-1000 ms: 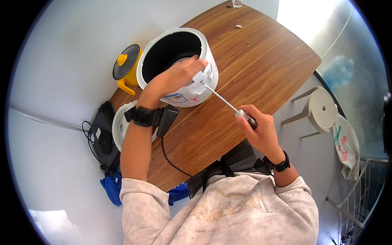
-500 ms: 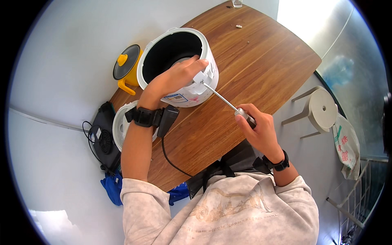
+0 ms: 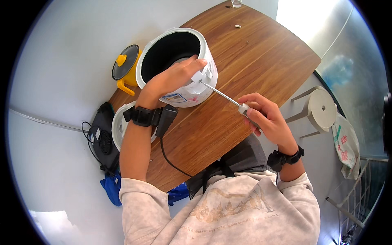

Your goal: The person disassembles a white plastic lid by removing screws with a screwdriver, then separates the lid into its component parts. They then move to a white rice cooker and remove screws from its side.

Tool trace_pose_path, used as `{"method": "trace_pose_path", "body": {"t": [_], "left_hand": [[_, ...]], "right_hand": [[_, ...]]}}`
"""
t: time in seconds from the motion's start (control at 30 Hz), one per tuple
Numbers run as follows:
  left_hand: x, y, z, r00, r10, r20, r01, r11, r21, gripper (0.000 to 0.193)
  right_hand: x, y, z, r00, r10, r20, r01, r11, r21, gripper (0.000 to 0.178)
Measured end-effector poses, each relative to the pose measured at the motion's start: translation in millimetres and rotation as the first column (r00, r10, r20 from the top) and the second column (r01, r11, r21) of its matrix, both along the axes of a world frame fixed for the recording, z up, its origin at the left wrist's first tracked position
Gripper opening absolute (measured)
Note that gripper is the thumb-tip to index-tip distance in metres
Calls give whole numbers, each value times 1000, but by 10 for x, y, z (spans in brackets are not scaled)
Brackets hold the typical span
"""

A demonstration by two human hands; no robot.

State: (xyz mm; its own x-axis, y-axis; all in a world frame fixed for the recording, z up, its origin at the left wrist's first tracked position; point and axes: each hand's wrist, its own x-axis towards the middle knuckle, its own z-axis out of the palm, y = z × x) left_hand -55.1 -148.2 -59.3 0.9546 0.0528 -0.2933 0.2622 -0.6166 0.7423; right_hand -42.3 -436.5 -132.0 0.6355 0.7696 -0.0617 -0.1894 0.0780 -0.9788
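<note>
A white rice cooker with a dark interior stands lidless on the wooden table, tilted in my view. My left hand grips its near rim, fingers reaching inside over the edge. Beside that hand, a small white bracket-like part sits on the cooker's side. In my right hand is a screwdriver with a long metal shaft and a grey handle. Its tip meets the white part at or close to a small dark spot; whether it sits in a screw is too small to tell.
A yellow pot with a lid stands behind the cooker at left. A white round part lies under my left forearm, near a black flat appliance. The wooden table also carries a glass. A stool stands right.
My right hand has shifted slightly right and turned about the screwdriver handle, its fingers now loosened and spread differently. The left hand and the cooker stay in place.
</note>
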Motion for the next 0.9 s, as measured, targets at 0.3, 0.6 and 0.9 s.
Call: {"method": "trace_pose_path", "body": {"t": [0.3,0.6,0.9], "left_hand": [[20,27,-29,1000,-28,5,28,999,32,71],[-33,-91,83,998,59,-38,-59,998,-6,75],[9,-39,103,997,-41,-70,40,999,-10,82]], "right_hand": [[38,61,-26,597,-178,782,330,943,-37,27],[-44,107,137,-251,-63,966,566,800,199,49],[-168,-2,-139,605,-357,711,464,884,49,33]]}}
